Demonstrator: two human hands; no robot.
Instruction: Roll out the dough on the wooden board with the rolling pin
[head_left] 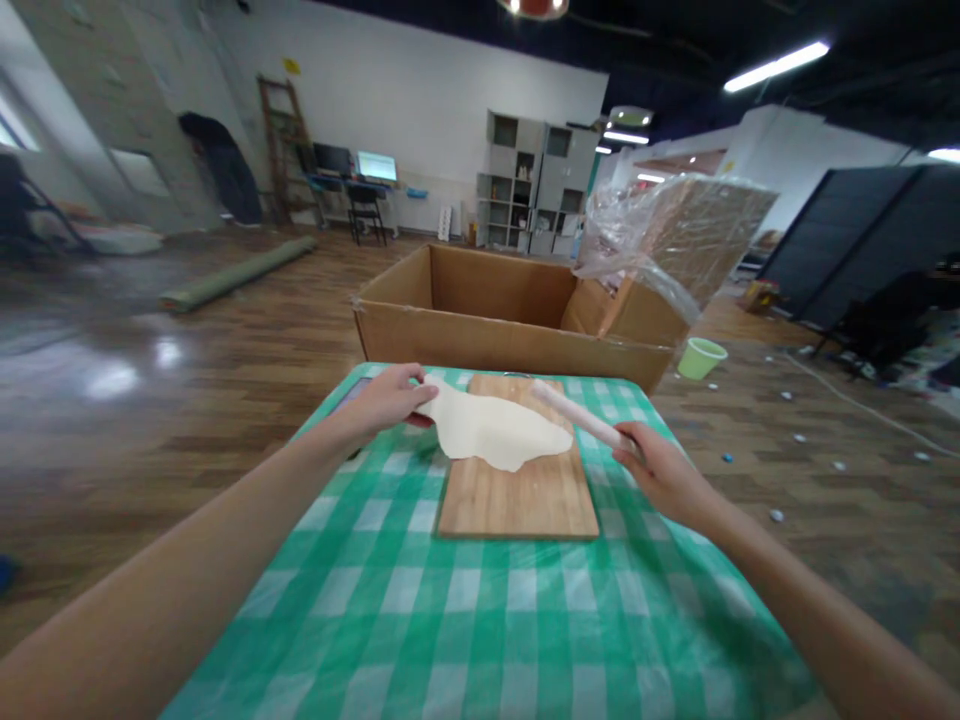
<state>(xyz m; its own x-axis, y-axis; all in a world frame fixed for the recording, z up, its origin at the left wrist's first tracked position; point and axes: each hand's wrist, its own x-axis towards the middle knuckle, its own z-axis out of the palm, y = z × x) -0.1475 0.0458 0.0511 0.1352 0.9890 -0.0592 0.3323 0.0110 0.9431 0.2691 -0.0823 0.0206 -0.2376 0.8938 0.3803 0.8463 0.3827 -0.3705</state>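
Note:
A thin sheet of pale dough [499, 432] lies on a wooden cutting board [525, 495]. Its left edge is lifted off the board, pinched in my left hand [390, 398], whose fingers are closed on it. To the right of the board, my right hand [660, 472] is wrapped round the near end of a pale rolling pin [574, 412]. The pin slants up and away over the board's far right corner, just past the dough.
The board rests on a table under a green and white checked cloth [420, 620]. Beyond the table's far edge stands a large open cardboard box [495, 320], with a plastic-wrapped carton [675, 240] at its right. A green cup [701, 357] sits on the wooden floor.

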